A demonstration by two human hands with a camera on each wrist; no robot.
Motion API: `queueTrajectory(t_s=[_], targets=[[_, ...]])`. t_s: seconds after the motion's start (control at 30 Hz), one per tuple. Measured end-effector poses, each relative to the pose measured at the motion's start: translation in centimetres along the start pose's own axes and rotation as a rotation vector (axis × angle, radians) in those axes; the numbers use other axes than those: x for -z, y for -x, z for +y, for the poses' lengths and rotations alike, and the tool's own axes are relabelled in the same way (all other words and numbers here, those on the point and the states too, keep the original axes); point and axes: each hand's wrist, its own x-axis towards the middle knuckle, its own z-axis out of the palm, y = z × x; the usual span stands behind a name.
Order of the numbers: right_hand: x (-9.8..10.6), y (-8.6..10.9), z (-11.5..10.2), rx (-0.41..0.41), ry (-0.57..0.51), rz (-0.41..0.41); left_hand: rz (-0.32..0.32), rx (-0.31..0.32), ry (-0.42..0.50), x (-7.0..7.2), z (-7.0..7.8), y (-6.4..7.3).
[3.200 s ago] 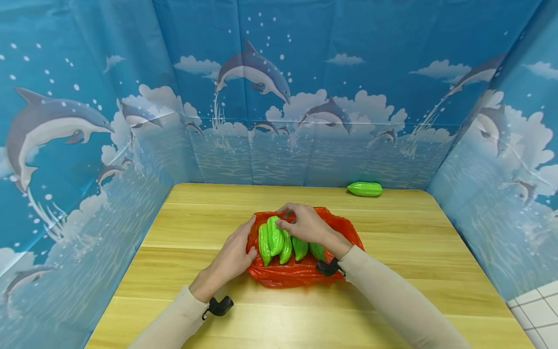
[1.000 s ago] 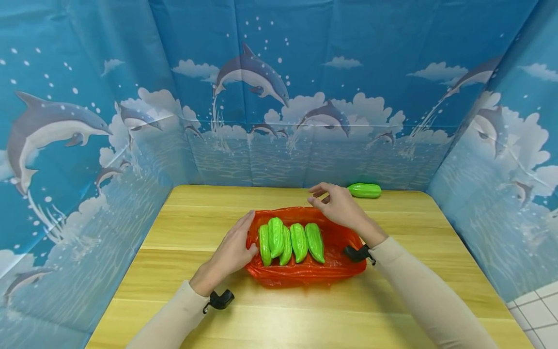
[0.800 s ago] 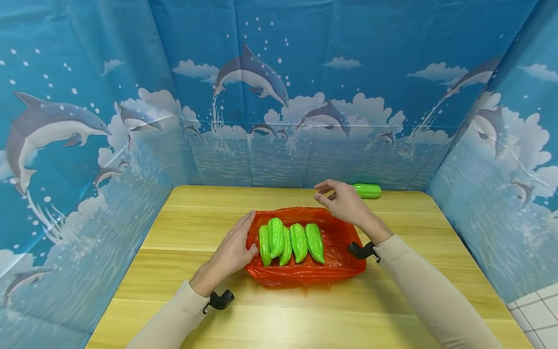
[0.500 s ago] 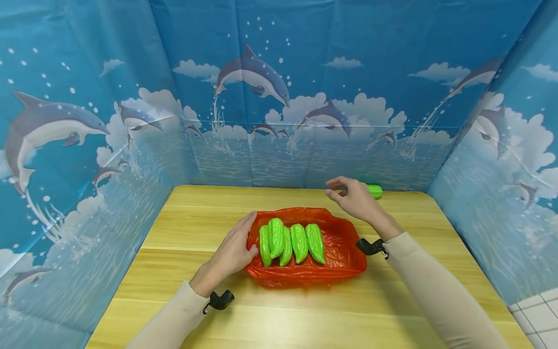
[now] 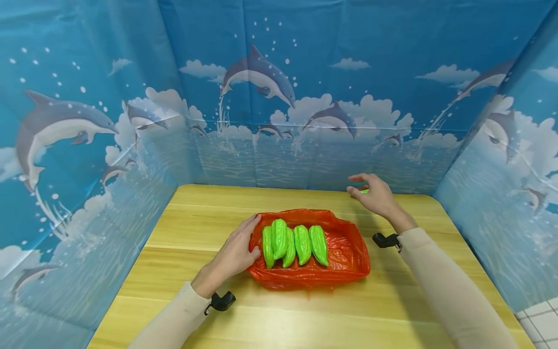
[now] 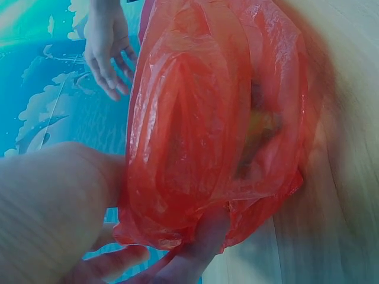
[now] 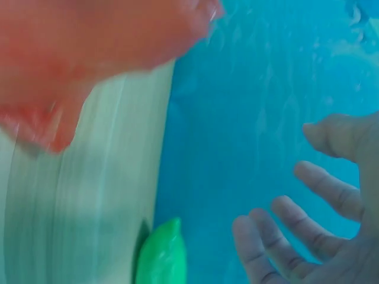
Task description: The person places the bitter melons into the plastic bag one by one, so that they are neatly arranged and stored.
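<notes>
A red plastic bag (image 5: 348, 252) lies wide open on the wooden table, its rim spread. Inside, toward its left half, several glossy green ridged pods (image 5: 302, 245) with pointed ends lie side by side, one on top of others. My left hand (image 5: 233, 252) holds the bag's left side, thumb on one side of the film and fingers on the other. My right hand (image 5: 378, 195) hovers at the table's back edge with spread, bent fingers and nothing in its grasp. Beneath it, mostly hidden in the head view, lies another green pod (image 7: 163, 257), which it is not touching.
The wooden table (image 5: 196, 213) meets a blue dolphin-print curtain (image 5: 270, 160) at the back and both sides. White floor tiles (image 5: 540, 317) show at the lower right. A black wrist camera (image 5: 222, 301) sits on each wrist.
My right hand has left the pods in the bag and moved right and back, over the lone pod, covering most of it. The left hand stays at the bag's left side.
</notes>
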Motion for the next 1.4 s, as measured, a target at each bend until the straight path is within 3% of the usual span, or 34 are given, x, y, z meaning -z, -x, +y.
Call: queueTrajectory(t_s=[0.27,0.63,1.4], targets=[[0.3,-0.6,3.3,-0.067,0.001,-0.016,-0.001,0.001,-0.006,-0.1,-0.4,0.0],[0.3,-1.1,6.3,-0.099,0.038,-0.019,-0.004,0.007,0.016,0.0,-0.4,0.2],[-1.2,-1.6,9.3,-0.16,0.066,-0.056,-0.021,0.02,0.024,0.0,-0.8,0.6]])
